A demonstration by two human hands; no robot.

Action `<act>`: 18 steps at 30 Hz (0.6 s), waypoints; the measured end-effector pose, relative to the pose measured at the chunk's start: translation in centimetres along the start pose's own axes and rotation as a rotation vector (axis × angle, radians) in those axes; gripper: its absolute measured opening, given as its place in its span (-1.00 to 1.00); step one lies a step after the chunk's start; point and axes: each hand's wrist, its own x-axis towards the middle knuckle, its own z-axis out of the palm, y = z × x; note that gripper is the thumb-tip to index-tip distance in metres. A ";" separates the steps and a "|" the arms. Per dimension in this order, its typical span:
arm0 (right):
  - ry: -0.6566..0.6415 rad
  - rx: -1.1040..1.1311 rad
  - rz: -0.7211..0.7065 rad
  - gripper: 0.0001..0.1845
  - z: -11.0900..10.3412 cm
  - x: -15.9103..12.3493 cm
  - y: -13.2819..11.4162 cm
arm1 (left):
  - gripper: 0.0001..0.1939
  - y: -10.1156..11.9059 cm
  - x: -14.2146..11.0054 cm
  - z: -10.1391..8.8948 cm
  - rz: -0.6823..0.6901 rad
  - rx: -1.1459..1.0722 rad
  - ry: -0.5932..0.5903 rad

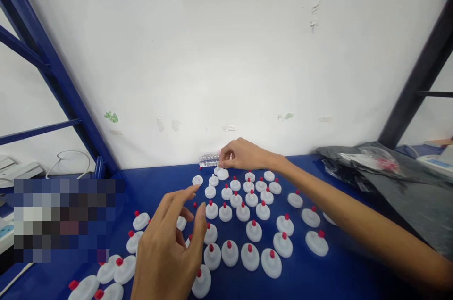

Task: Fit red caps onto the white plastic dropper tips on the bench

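Several white plastic caps with red tips (249,255) stand in rows on a blue table (354,276). My right hand (240,154) reaches to the far edge of the rows, its fingers pinched together over a white cap (222,173), right beside a small clear plastic bag (208,159). What the pinch holds is too small to name. My left hand (170,248) hovers over the near left caps with its fingers apart and slightly curled, holding nothing. One cap (197,180) near it shows no red tip. A loose red tip (194,204) lies on the table.
A white wall stands right behind the table. Blue rack struts (53,73) rise at the left, a dark strut (417,78) at the right. A grey plastic bag (389,168) with red pieces inside lies at the right. A white cable (71,156) lies at the far left.
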 end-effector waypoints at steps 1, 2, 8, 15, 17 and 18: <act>-0.005 0.113 -0.055 -0.78 -0.5 -0.3 -0.8 | -0.56 -0.1 0.0 0.1 -0.013 0.021 -0.004; -0.014 0.238 -0.117 -0.76 -0.9 -0.5 -1.8 | -0.48 -0.1 -0.1 0.1 -0.023 0.037 -0.008; -0.147 0.599 -0.352 -0.69 -1.5 -1.6 -5.9 | -0.71 -0.3 -0.1 0.1 0.118 0.031 0.057; 0.073 -0.169 0.038 -0.70 1.0 0.3 -0.1 | -0.71 -0.1 0.0 0.1 0.105 -0.006 0.056; 0.012 -0.246 0.082 -0.75 2.1 0.8 2.2 | -0.71 0.0 -0.1 0.0 0.092 -0.008 0.044; -0.023 -0.248 0.084 -0.76 2.6 0.9 3.1 | -0.70 0.0 -0.1 0.0 0.084 -0.010 0.041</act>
